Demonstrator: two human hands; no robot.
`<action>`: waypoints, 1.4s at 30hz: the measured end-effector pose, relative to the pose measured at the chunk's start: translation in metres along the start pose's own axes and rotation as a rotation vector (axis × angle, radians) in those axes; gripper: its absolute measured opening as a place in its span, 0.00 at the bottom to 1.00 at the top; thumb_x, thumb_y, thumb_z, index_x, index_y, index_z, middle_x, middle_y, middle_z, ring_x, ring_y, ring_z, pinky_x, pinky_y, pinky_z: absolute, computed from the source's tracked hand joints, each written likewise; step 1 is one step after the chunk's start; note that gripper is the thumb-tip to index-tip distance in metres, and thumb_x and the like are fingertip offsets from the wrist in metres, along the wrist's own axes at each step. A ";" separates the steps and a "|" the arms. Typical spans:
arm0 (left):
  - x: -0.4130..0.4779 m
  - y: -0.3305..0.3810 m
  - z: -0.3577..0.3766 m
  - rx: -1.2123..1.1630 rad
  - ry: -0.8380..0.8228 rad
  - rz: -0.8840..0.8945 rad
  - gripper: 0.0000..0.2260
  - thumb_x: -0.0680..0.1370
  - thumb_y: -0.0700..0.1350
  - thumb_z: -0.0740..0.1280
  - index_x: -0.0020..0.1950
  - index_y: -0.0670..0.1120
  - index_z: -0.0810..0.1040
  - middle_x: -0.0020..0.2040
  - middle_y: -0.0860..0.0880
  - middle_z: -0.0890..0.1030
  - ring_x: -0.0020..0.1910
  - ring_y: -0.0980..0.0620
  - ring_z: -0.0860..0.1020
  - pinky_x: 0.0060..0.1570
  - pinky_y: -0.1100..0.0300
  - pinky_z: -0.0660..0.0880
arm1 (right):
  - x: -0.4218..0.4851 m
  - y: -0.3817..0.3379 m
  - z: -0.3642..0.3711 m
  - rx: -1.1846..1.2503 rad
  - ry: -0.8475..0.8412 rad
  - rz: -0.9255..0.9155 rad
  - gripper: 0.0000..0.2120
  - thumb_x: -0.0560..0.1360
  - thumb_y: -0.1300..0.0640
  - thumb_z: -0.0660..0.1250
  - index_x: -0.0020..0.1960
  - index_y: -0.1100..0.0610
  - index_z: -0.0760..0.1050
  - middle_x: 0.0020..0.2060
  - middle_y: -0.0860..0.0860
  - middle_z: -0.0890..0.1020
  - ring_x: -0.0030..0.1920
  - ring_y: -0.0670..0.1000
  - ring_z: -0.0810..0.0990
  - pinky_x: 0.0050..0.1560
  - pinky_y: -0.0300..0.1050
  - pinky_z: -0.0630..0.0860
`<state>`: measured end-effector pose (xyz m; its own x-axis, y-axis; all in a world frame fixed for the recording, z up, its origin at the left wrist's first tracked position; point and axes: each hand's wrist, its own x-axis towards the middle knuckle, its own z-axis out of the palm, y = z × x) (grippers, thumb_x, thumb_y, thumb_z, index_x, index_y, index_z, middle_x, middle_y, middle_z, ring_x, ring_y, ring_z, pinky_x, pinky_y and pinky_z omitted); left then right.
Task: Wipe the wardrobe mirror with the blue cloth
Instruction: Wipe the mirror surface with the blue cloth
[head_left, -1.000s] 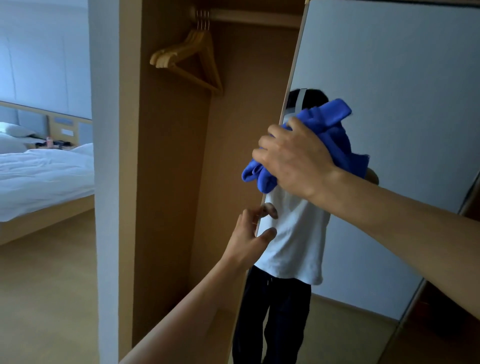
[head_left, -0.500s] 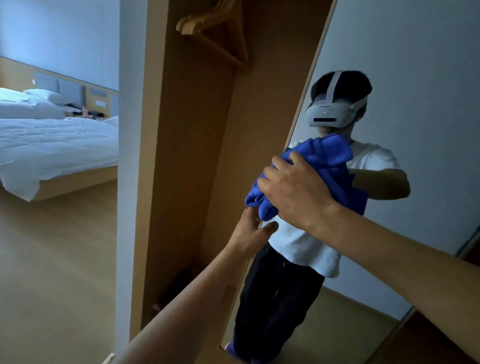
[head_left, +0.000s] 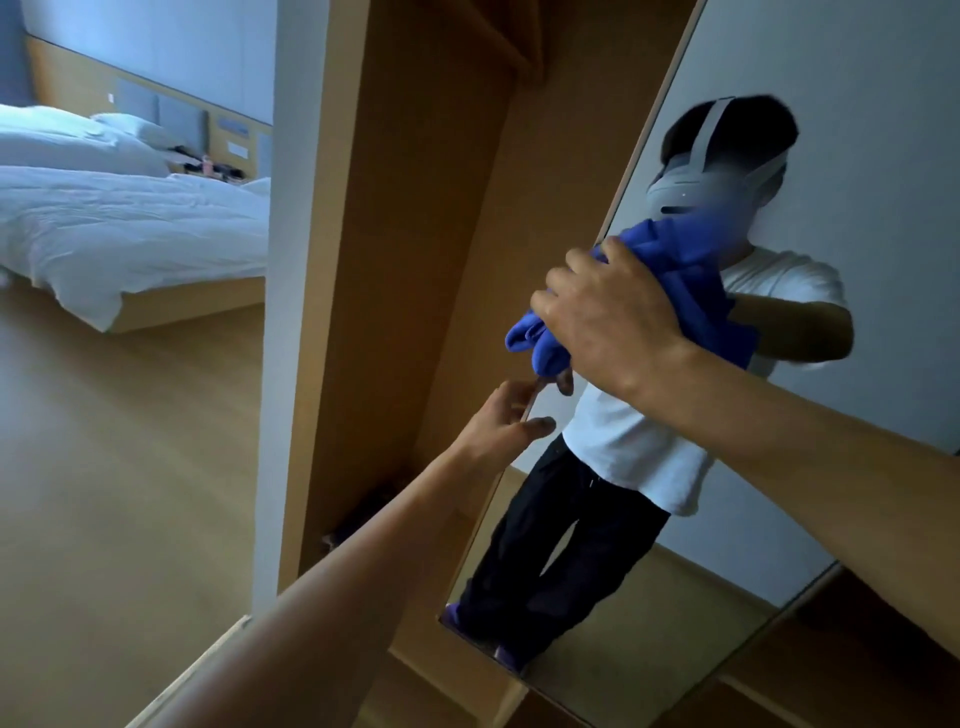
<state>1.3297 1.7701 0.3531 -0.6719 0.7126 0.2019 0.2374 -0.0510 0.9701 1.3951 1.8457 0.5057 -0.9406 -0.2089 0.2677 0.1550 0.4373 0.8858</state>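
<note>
The wardrobe mirror (head_left: 857, 156) is a tall panel on the open wardrobe door, filling the right of the view and reflecting a person in a white shirt and dark trousers. My right hand (head_left: 608, 317) presses a bunched blue cloth (head_left: 691, 280) flat against the glass near the mirror's left edge, about mid-height. Just below it, my left hand (head_left: 498, 426) grips the mirror door's left edge, thumb on the glass side and fingers behind the edge.
The open wardrobe interior (head_left: 415, 260) of light wood lies left of the mirror. A white post (head_left: 285, 260) frames it. Beyond, a bed (head_left: 119, 218) with white bedding stands on the wooden floor (head_left: 114, 467).
The view has tilted down and to the left; the hanger has left the frame. My right hand with the cloth has slid down the glass. My left hand keeps its hold on the door edge.
</note>
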 end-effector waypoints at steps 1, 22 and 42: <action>0.001 -0.001 0.002 0.014 0.010 -0.015 0.27 0.76 0.48 0.70 0.74 0.44 0.69 0.68 0.50 0.74 0.66 0.50 0.73 0.71 0.46 0.69 | 0.004 0.007 -0.005 -0.022 0.009 0.016 0.12 0.75 0.50 0.67 0.57 0.51 0.74 0.53 0.51 0.80 0.58 0.55 0.75 0.62 0.56 0.68; 0.013 -0.078 -0.016 -0.473 -0.102 -0.231 0.14 0.84 0.43 0.56 0.56 0.49 0.82 0.51 0.53 0.87 0.55 0.55 0.83 0.56 0.59 0.77 | -0.016 -0.085 0.013 0.087 -0.297 -0.032 0.11 0.77 0.57 0.59 0.59 0.54 0.72 0.54 0.51 0.76 0.61 0.56 0.71 0.60 0.54 0.67; 0.042 -0.105 -0.018 -0.576 -0.099 -0.207 0.19 0.87 0.51 0.57 0.60 0.37 0.81 0.49 0.43 0.86 0.43 0.56 0.84 0.41 0.66 0.79 | -0.023 -0.131 0.037 0.064 -0.410 0.026 0.21 0.77 0.58 0.49 0.67 0.59 0.67 0.63 0.56 0.73 0.70 0.59 0.67 0.66 0.58 0.65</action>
<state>1.2636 1.7928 0.2623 -0.5891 0.8079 0.0154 -0.3260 -0.2550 0.9103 1.3856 1.8259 0.3697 -0.9810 0.1628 0.1056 0.1737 0.4938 0.8521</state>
